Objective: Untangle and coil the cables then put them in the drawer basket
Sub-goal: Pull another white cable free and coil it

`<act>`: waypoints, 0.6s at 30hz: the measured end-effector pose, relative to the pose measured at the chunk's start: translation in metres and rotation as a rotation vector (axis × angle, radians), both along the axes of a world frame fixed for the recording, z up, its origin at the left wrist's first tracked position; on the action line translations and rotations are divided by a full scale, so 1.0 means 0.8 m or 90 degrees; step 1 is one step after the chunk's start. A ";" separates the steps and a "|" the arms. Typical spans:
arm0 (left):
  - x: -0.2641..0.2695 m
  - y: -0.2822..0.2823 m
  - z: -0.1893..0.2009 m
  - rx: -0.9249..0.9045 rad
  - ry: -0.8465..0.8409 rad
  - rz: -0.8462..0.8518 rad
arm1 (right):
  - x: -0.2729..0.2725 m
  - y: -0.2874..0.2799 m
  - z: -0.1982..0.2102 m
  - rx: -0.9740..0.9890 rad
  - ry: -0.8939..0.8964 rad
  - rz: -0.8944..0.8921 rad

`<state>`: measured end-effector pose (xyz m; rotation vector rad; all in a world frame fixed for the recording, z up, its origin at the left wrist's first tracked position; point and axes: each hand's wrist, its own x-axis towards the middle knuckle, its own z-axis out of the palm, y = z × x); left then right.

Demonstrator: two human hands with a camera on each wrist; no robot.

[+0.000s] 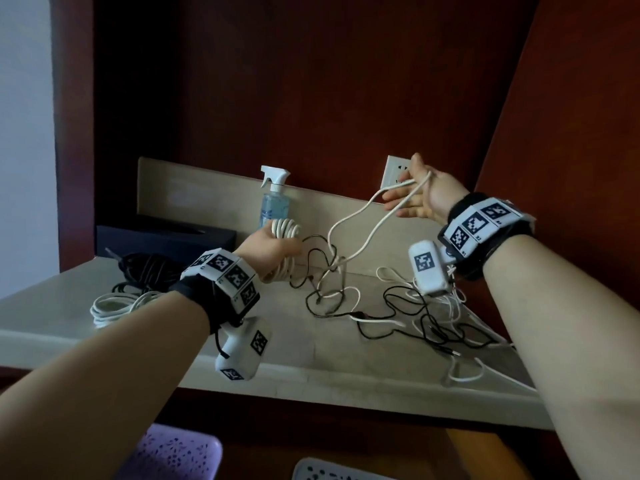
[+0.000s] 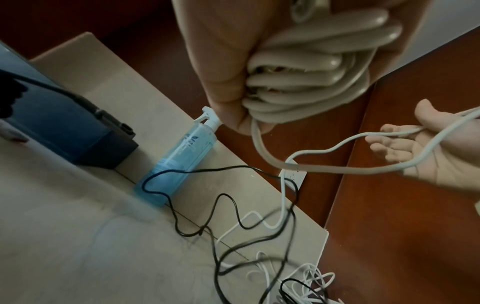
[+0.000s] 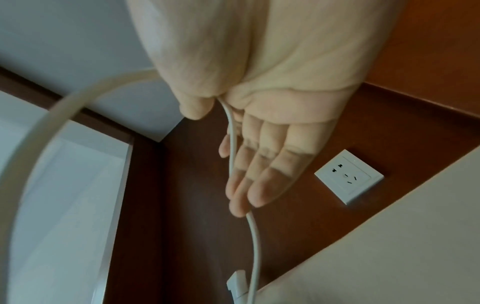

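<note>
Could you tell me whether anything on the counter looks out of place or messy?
Yes: thin black and white cables lie knotted together on the counter, some trailing over its front edge. The thick white cable between the left hand and right hand passes through that tangle.

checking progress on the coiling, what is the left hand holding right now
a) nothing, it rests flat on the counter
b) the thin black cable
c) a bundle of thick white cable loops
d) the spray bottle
c, the left hand has its fingers wrapped round a bundle of coiled white cable, while the spray bottle stands untouched behind it and the thin black cable lies on the counter.
</note>
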<state>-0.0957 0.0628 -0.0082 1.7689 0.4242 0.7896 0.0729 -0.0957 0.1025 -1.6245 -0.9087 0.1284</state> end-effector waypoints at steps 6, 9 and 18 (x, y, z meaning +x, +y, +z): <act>-0.020 -0.004 0.003 -0.048 -0.037 0.012 | -0.022 -0.002 0.021 0.021 -0.176 -0.064; -0.039 -0.007 -0.001 -0.134 -0.095 -0.004 | -0.030 -0.015 0.019 -0.365 -0.383 -0.257; -0.103 -0.040 -0.008 -0.354 -0.311 -0.145 | -0.120 -0.045 -0.073 -0.545 -0.483 -0.030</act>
